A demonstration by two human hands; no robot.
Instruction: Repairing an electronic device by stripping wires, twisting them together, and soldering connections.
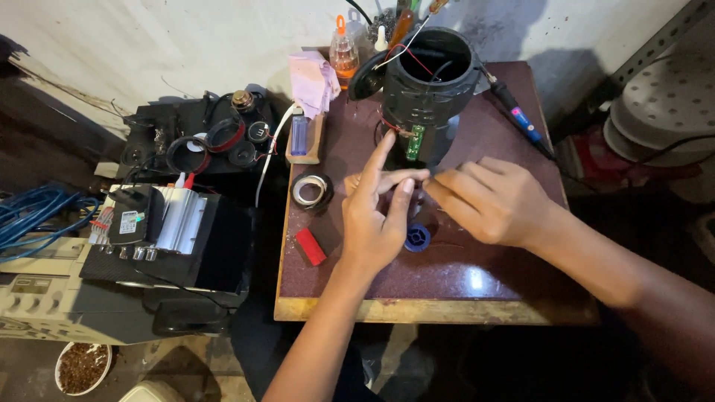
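Observation:
A black cylindrical speaker shell (428, 89) stands at the back of a small maroon work table (477, 260), with red wires and a small green circuit board (415, 141) hanging at its front. My left hand (376, 216) is raised in front of it, index finger pointing up toward the board, thumb and middle finger pinched together. My right hand (491, 201) meets it from the right, fingertips pinched at the same spot. Whatever sits between the fingertips is too small to make out. A blue plastic spool (417, 238) lies just under my hands.
A roll of black tape (311, 190) and a red block (311, 246) lie left of my hands. A soldering iron (518, 115) rests at the back right. A lighter (299, 135), pink cloth (313, 78) and orange bottle (343, 50) sit behind. Electronics boxes (156, 231) and blue cable (37, 212) crowd the left.

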